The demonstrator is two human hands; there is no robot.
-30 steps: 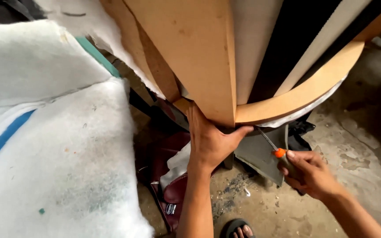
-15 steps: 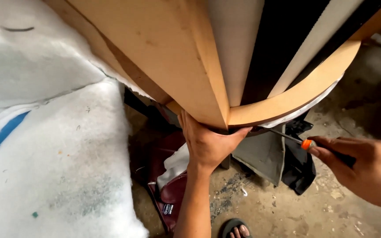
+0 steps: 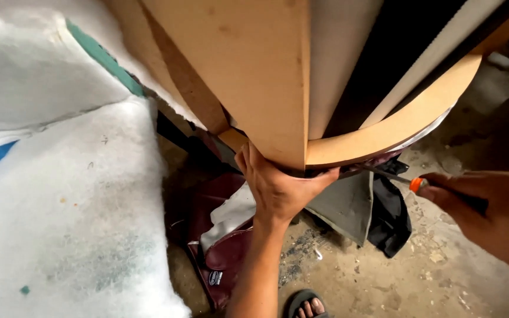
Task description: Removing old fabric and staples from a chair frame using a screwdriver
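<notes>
A curved wooden frame (image 3: 384, 134) of light brown board fills the top of the head view, with a flat panel (image 3: 254, 76) coming down to a lower corner. My left hand (image 3: 278, 188) grips that lower corner from below, fingers wrapped over the edge. My right hand (image 3: 490, 212) holds a screwdriver (image 3: 410, 181) with an orange collar. Its metal shaft points left, and the tip sits under the curved rail beside my left hand. Dark fabric (image 3: 387, 213) and a grey piece (image 3: 343, 203) hang under the rail.
White padding (image 3: 66, 218) with a blue stripe and a green edge covers the left side. Maroon leather pieces (image 3: 219, 253) lie on the dirty concrete floor (image 3: 396, 277). A sandalled foot (image 3: 307, 306) shows at the bottom edge.
My right hand has moved right and up with the screwdriver, its shaft now lying nearly level under the rail. The view has shifted closer. My left hand keeps its grip on the corner.
</notes>
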